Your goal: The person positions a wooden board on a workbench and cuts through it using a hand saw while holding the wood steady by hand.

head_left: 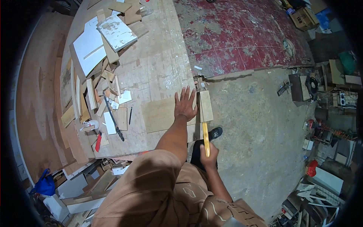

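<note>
My left hand [185, 105] lies flat with fingers spread on a pale wooden board [160, 116], near the workbench's right edge. A narrow end piece [206, 106] of the wood sticks out past that edge, with a dark slit between it and the rest. My right hand [210, 155] is wrapped round the yellow handle [206, 138] of a hand saw, low beside the bench. The saw's blade points away from me along the slit, seen almost edge-on.
Scrap wood [107, 81], a white-smeared panel [117, 32], a black pencil [130, 115], a red-handled tool [98, 142] and a clear bottle [90, 125] lie on the workbench [155, 64]. Concrete floor [245, 113] lies to the right. Clutter lines the far right side.
</note>
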`<state>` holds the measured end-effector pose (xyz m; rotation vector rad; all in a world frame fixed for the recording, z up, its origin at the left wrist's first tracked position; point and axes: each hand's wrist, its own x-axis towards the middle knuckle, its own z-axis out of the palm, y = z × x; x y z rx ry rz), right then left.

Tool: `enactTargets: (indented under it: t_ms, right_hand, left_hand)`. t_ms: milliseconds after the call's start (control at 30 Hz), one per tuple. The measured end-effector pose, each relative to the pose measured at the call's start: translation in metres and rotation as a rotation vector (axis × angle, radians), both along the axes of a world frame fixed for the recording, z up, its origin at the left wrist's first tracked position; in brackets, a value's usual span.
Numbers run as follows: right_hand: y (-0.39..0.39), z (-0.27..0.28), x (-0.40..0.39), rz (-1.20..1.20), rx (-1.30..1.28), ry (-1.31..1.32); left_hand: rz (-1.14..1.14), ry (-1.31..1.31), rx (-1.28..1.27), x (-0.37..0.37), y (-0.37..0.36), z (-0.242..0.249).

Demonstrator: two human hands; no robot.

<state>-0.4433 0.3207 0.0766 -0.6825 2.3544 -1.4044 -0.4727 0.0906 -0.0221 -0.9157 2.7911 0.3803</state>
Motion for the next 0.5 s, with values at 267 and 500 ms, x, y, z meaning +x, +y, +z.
enactTargets:
  t_ms: [267,500]
  right_hand:
    - [0.020,0.024,-0.038,0.040,0.021,-0.160]
    - [-0.067,-0.031,-0.074,0.046,-0.018,-0.053]
  left_hand:
    - [0.001,0.035,0.021,0.002,0.001,-0.003]
    - [-0.023,-0.038,-0.050,0.001,0.001,0.004]
